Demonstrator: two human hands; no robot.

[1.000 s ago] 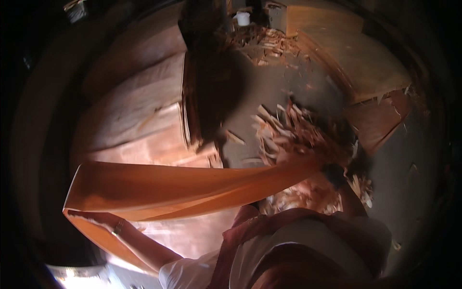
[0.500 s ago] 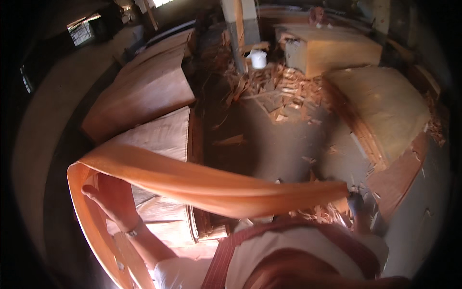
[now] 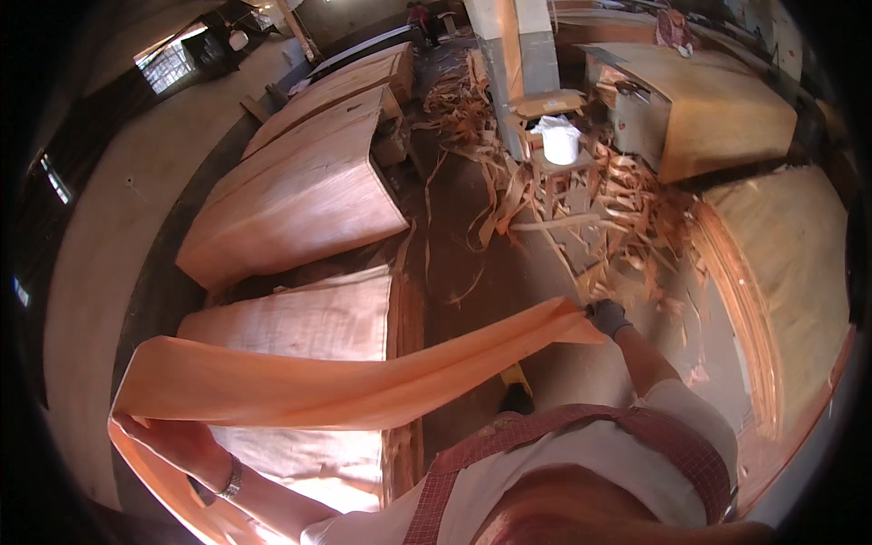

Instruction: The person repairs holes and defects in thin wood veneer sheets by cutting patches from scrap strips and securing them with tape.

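A long, thin orange-brown wood veneer sheet (image 3: 363, 386) stretches across in front of me, creased lengthwise. At its right end, my right hand (image 3: 610, 318), in a dark glove, is closed on the veneer. My left hand (image 3: 177, 447), bare and with a band at the wrist, sits inside the bend at the left, where the sheet turns down toward the lower edge. Its thumb side meets the sheet's lower edge; the veneer hides most of its fingers. Below the sheet lies a stack of pale veneer (image 3: 318, 313).
More veneer stacks (image 3: 300, 200) line the left wall. On the right are another stack (image 3: 781, 263) and a large yellowish block (image 3: 727, 109). A white bucket (image 3: 559, 143) stands on a stool by a pillar (image 3: 531, 82), with veneer scraps (image 3: 627, 200) around. Another person (image 3: 672, 29) is far right.
My right hand has risen forward and slightly left, lifting its end of the veneer. My left hand has lowered and moved slightly left, its fingers now more hidden. The view has tilted up.
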